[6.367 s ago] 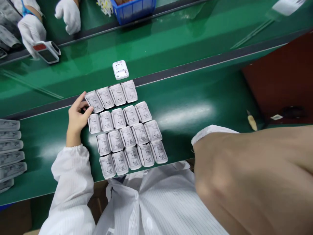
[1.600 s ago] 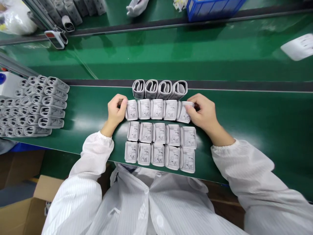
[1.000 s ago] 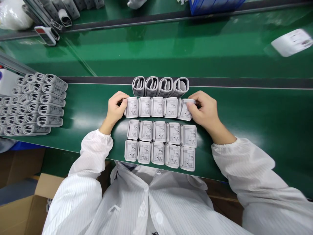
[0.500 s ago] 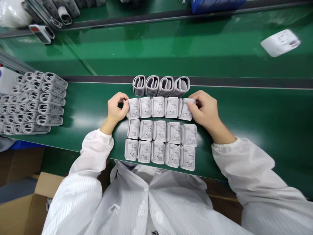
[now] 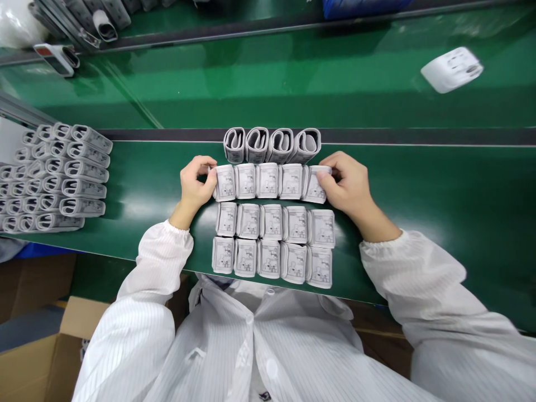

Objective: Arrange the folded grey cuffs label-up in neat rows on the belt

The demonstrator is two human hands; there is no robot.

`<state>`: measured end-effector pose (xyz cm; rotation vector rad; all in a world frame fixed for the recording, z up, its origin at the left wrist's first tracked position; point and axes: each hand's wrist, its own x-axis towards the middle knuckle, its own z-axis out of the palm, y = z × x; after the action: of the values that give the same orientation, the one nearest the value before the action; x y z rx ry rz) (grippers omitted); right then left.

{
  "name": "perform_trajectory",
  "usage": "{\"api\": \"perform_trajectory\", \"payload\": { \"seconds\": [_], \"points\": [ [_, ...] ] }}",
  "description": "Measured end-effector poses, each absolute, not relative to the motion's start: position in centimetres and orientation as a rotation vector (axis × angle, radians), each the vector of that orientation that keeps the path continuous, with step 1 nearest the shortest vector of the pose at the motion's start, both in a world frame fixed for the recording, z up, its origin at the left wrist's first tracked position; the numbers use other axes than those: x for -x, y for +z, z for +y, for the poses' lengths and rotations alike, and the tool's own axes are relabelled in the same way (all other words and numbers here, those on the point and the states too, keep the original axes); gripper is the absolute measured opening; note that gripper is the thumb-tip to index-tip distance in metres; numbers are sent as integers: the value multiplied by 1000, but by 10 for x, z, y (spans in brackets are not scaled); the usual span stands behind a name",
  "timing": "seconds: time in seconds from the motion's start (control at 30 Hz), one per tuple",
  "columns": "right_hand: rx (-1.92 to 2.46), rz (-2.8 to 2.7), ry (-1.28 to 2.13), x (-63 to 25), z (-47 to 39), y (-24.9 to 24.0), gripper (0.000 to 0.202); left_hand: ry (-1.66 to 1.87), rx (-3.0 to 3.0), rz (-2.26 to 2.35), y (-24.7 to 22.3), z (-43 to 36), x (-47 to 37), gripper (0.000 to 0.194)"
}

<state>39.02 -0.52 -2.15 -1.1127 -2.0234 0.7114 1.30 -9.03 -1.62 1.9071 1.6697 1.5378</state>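
Left hand (image 5: 196,183) and right hand (image 5: 349,181) are pinching opposite ends of a row of five pale-grey printed fabric rolls (image 5: 267,180). Row is lying between them on the glossy green surface (image 5: 427,218), long axis running left-right, neither hand sitting nearer.

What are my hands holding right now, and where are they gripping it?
A row of five folded pieces, by its ends: the left hand at the left end, the right hand at the right end.
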Motion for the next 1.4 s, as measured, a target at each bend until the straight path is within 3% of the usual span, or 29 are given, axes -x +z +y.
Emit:
{"api": "perform_trajectory", "payload": {
  "seconds": [1.17, 1.4],
  "points": [
    [1098, -2033, 736, -393, -4, -22, 41, 1509, -2084, 1652, -2, -90, -17, 41],
    [1114, -2019, 710, -391, -4, -22, 51, 1497, -2065, 1666, -3, -90, -16, 46]
  ]
}}
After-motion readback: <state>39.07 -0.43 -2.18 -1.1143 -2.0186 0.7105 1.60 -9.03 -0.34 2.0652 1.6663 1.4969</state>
